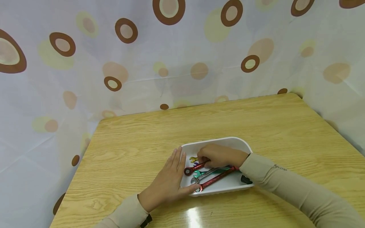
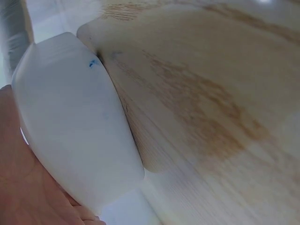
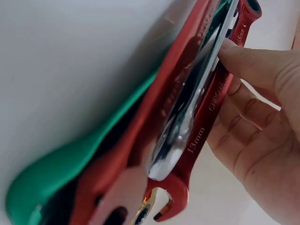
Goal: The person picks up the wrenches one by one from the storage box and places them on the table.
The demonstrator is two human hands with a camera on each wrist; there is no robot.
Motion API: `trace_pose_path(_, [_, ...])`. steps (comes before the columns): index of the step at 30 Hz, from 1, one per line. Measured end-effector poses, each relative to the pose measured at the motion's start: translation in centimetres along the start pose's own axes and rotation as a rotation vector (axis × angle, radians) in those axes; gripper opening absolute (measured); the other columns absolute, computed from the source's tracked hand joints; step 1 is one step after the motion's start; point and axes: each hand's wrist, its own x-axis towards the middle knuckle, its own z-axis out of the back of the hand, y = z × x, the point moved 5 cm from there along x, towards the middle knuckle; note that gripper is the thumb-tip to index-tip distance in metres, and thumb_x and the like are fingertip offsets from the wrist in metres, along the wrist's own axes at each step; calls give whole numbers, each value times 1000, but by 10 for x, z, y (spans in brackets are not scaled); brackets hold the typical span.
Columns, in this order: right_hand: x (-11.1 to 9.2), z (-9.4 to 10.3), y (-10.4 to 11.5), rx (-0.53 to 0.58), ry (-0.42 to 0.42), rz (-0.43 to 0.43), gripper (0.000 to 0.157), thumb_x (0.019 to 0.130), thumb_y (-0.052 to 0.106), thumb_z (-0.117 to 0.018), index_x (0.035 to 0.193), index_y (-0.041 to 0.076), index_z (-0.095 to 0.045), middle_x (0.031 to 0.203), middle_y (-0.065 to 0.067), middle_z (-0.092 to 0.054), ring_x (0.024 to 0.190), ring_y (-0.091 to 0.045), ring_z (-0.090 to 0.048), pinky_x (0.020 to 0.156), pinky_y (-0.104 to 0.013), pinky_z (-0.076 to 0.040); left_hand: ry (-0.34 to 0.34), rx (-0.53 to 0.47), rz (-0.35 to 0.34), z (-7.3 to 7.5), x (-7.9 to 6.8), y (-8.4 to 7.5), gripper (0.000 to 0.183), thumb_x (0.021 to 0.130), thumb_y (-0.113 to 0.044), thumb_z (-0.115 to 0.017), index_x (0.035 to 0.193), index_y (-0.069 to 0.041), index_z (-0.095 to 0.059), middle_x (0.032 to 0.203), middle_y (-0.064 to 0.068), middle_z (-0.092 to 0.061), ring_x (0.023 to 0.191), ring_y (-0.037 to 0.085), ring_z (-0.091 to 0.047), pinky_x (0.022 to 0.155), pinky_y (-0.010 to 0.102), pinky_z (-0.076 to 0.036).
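the fingers of the right hand (image 1: 218,155) pinched the red 13mm wrench (image 1: 196,167) in the white tray (image 1: 196,148), its shaft running near-left to far-right, while the left hand (image 1: 166,180) lay straight-fingered at the tray's left end.

One tray (image 1: 232,183) (six visible wrenches (image 1: 216,179))
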Motion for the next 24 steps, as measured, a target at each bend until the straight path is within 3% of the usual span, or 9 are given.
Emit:
trace_pose_path(8, [-2,1,2,21,-18,78,13,81,3,-73,83,11,-62,73,7,-52,69,-5,-44,63,-23,-42,-3,3,-1,-1,0,0,108,86,-79,-29,151,4,-10,159,20,4,147,34,-2,117,45,-17])
trace_pose_path(18, [0,2,0,26,-14,64,10,86,3,-68,86,11,-64,77,8,-56,72,-4,-47,68,-24,-45,-18,2,5,-3,0,1,108,85,-80,-29,151,5,-12,159,21,2,147,32,-1,117,45,-17])
trace_pose_path(24, [0,12,0,111,-29,42,6,88,4,-65,86,10,-64,78,7,-56,72,-5,-48,67,-24,-44,-39,2,-8,-2,0,1,107,86,-79,-30,151,5,-12,159,23,1,146,35,-4,116,45,-18])
